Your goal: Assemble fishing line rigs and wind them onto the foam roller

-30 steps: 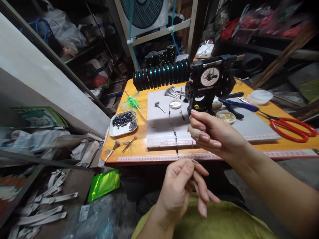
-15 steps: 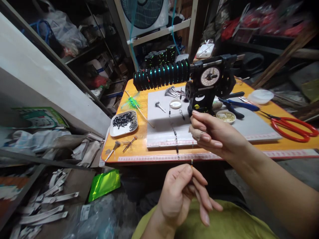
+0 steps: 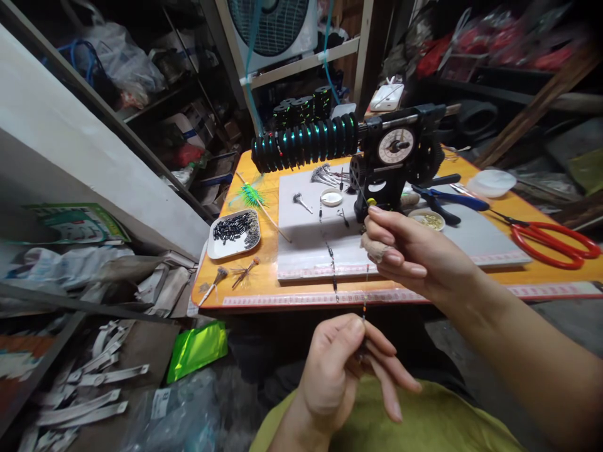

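My left hand (image 3: 346,364) is at the front, below the table edge, thumb and index finger pinched while the other fingers stretch loosely. From that pinch a thin line with small orange and dark beads (image 3: 364,307) rises toward the table. Above the table, my right hand (image 3: 405,248) has its thumb and index fingertip together, with a wrap on one finger. A fine, thin strand seems to run from its fingertips up toward the black winding machine (image 3: 384,166); what it is stays unclear. Several dark spools of glossy line (image 3: 306,141) sit on the machine's shaft.
A white tray of black tubes (image 3: 233,233) stands left on the orange table (image 3: 268,276). A pale board (image 3: 301,251) bears small rigged pieces and a little dish (image 3: 331,198). At right lie blue-handled pliers (image 3: 464,199), red scissors (image 3: 546,242) and a bowl of gold bits (image 3: 429,221).
My right hand has shifted slightly right, and a fine strand now shows above its fingertips. More orange and dark beads show above my left pinch, which has hardly moved.
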`<control>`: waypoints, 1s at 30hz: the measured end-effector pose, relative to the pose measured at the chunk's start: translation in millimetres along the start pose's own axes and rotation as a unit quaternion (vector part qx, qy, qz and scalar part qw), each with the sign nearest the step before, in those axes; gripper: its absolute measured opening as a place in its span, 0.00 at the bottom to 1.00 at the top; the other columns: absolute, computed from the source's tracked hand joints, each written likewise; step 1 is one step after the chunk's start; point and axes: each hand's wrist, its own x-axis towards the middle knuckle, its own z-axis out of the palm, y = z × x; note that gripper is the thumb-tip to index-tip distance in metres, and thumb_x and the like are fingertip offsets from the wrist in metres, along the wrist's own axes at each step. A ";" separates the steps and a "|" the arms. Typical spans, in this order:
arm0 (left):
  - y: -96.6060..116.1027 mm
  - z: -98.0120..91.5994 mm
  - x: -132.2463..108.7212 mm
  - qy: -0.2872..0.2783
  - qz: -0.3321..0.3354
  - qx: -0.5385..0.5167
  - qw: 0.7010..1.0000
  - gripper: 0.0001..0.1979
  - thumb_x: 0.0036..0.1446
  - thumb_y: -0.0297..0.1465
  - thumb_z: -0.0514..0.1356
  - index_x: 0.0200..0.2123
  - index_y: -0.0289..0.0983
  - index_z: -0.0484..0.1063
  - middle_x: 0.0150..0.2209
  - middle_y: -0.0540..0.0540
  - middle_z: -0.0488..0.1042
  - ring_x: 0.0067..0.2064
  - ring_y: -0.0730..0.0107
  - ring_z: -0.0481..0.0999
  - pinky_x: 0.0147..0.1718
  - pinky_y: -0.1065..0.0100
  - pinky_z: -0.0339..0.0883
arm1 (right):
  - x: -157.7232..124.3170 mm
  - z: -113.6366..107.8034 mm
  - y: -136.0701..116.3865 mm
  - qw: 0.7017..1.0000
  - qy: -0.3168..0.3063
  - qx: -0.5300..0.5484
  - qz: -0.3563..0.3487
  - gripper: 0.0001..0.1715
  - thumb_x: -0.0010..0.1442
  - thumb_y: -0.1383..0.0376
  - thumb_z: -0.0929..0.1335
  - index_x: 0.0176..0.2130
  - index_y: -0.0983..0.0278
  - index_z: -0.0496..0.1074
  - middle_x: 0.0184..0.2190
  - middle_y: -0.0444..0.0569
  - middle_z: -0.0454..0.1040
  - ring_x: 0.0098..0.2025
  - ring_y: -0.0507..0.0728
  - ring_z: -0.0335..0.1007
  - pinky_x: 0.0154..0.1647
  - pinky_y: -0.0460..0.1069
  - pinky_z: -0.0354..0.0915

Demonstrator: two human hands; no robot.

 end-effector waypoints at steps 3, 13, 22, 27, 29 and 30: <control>5.9 -1.1 7.3 0.003 0.049 0.085 0.995 0.16 0.65 0.37 0.58 0.46 0.30 0.75 0.30 0.40 0.83 0.23 0.68 0.81 0.26 0.71 0.73 | -6.1 3.6 -6.9 0.995 -0.006 -0.090 -0.034 0.20 0.60 0.52 0.70 0.28 0.65 0.67 0.14 0.40 0.63 0.10 0.41 0.42 0.09 0.39 0.36; 53.3 10.0 62.6 -0.022 0.294 0.395 0.870 0.15 0.66 0.35 0.57 0.54 0.40 0.71 0.52 0.41 0.75 0.54 0.57 0.74 0.56 0.59 0.64 | -16.0 15.2 -37.6 0.947 -0.075 -0.301 -0.086 0.20 0.65 0.51 0.67 0.41 0.66 0.76 0.12 0.38 0.61 0.13 0.45 0.49 0.12 0.41 0.47; 45.6 21.4 61.0 -0.017 0.163 0.180 0.970 0.10 0.61 0.34 0.61 0.29 0.35 0.67 0.28 0.48 0.78 0.28 0.70 0.78 0.33 0.69 0.71 | -4.0 6.2 -18.8 0.993 -0.057 -0.095 -0.028 0.22 0.63 0.53 0.67 0.25 0.65 0.64 0.18 0.45 0.72 0.09 0.46 0.57 0.10 0.40 0.54; 34.7 17.6 43.4 -0.004 0.051 0.027 0.998 0.10 0.57 0.32 0.63 0.27 0.33 0.69 0.19 0.49 0.77 0.19 0.73 0.77 0.29 0.72 0.74 | 3.3 2.2 2.5 0.998 -0.027 0.003 0.048 0.23 0.64 0.55 0.65 0.23 0.65 0.61 0.15 0.43 0.68 0.07 0.45 0.54 0.06 0.37 0.45; 31.8 14.9 39.0 0.007 0.043 0.007 0.999 0.10 0.56 0.32 0.64 0.26 0.32 0.70 0.18 0.49 0.76 0.19 0.73 0.78 0.31 0.72 0.75 | 4.1 2.8 4.5 0.998 -0.021 0.006 0.052 0.23 0.65 0.55 0.64 0.23 0.65 0.61 0.14 0.43 0.68 0.07 0.45 0.54 0.06 0.37 0.44; 30.4 13.8 37.2 0.012 0.040 0.001 0.999 0.10 0.56 0.32 0.64 0.26 0.32 0.70 0.18 0.49 0.77 0.19 0.72 0.78 0.31 0.72 0.75 | 4.2 3.2 4.5 0.998 -0.019 0.005 0.052 0.23 0.65 0.55 0.64 0.23 0.65 0.60 0.14 0.43 0.67 0.07 0.45 0.54 0.06 0.37 0.44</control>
